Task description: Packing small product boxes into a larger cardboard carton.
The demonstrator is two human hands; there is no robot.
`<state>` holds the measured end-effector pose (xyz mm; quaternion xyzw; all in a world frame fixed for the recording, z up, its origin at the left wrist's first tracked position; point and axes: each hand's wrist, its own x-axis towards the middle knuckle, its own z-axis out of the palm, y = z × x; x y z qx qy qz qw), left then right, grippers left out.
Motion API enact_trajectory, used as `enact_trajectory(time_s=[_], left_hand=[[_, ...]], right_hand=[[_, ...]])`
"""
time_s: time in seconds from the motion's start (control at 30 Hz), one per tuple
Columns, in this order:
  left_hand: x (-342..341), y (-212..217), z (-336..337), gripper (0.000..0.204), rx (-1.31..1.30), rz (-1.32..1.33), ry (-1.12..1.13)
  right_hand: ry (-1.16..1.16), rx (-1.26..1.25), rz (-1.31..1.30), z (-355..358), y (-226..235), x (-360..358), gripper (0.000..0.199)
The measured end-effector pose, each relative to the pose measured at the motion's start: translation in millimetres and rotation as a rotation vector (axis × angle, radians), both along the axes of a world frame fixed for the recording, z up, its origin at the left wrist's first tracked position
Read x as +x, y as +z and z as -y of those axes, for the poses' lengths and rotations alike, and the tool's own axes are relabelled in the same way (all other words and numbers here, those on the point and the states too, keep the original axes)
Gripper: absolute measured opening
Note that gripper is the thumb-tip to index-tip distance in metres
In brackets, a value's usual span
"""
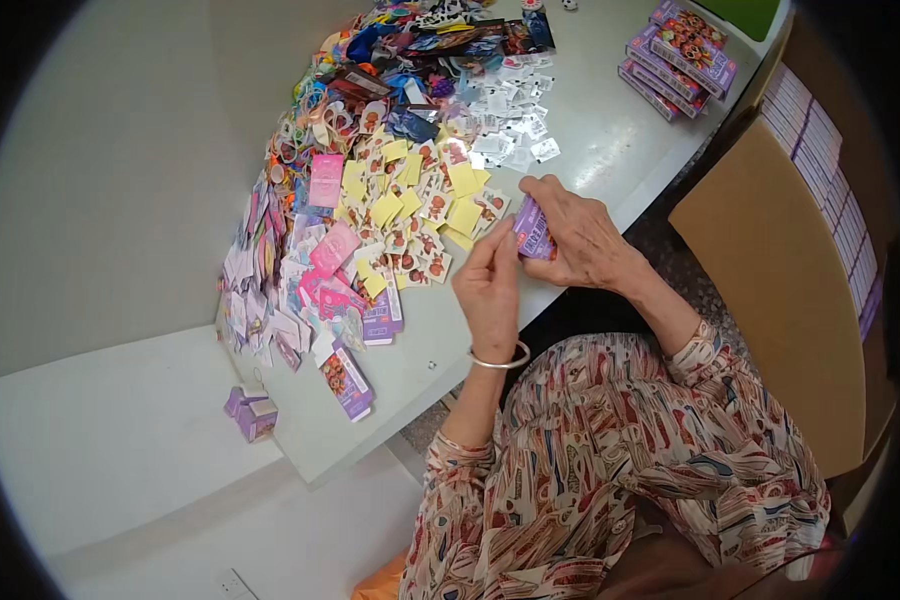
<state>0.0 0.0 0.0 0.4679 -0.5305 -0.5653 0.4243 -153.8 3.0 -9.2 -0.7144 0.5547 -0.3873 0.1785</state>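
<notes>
Between my two hands, over the table's front edge, is a small purple cardboard box (533,230) with a printed front. My left hand (488,293), with a bangle at the wrist, pinches its left end between thumb and fingers. Around its right side my right hand (585,240) is wrapped, covering part of the box. Just beyond my left hand lies a heap of small cards with printed figures (437,207), mixed with yellow paper slips (463,216). Further left on the table rests another purple box (345,382), its end flap apparently raised.
Purple boxes are stacked (680,60) at the far right of the table. Beside me on the right stands a large cardboard carton (780,270) holding rows of boxes. White sachets (510,105), pink packets (335,248) and colourful trinkets cover the back. A purple house-shaped box (252,412) sits past the left edge.
</notes>
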Motion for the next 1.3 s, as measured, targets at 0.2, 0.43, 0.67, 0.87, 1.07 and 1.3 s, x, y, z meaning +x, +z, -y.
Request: enact_trajectory(time_s=[0.2,0.43,0.67,0.87,1.07,1.3], left_hand=[[-13.3,1.5,-15.2,0.026,-0.367,0.344,0.172],[-16.1,-4.9,-2.9,0.024,-0.555,0.399,0.183],[64.4,1.7,58.5,0.044,-0.468,0.505,0.135],[204.5,7.5,129.3,0.049,-0.82,1.186,0.209],[262.0,26.6,97.1,0.062,-0.61,1.121,0.188],[319.5,11.2,-15.9,0.077,-0.031,1.23,0.358]], right_hand=[[-0.04,-0.036,0.037,-0.9,-3.6,6.9,0.067],[-0.037,-0.082,0.027,1.8,-2.8,1.2,0.064],[-0.283,-0.113,-0.213,7.5,24.2,-46.9,0.072],[-0.493,0.001,-0.647,20.7,24.4,-63.5,0.082],[-0.13,-0.181,-0.368,7.6,15.9,-19.0,0.073],[0.156,-0.073,-0.219,-6.1,-2.0,25.7,0.068]])
